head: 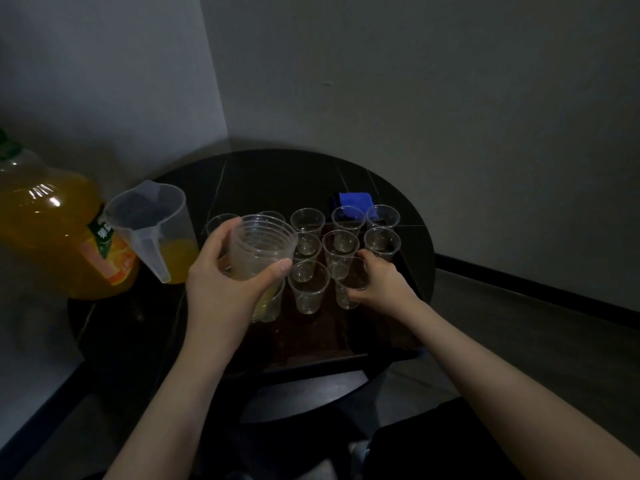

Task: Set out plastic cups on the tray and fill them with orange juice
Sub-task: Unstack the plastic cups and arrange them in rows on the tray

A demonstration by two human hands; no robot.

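Note:
My left hand (221, 285) grips a stack of nested clear plastic cups (261, 251), held tilted above the left side of the dark tray (311, 341). My right hand (377, 282) holds a single clear cup (349, 282) standing on the tray in the front row. Several empty clear cups (308, 285) stand in rows on the tray. A large bottle of orange juice (52, 223) and a clear pitcher (156, 226) with a little juice in it stand at the left.
The tray sits on a round dark table (277, 174) in a room corner. A blue cloth (355, 199) lies behind the cups. Walls close in behind and on the left. My dark-clothed lap shows below the table edge.

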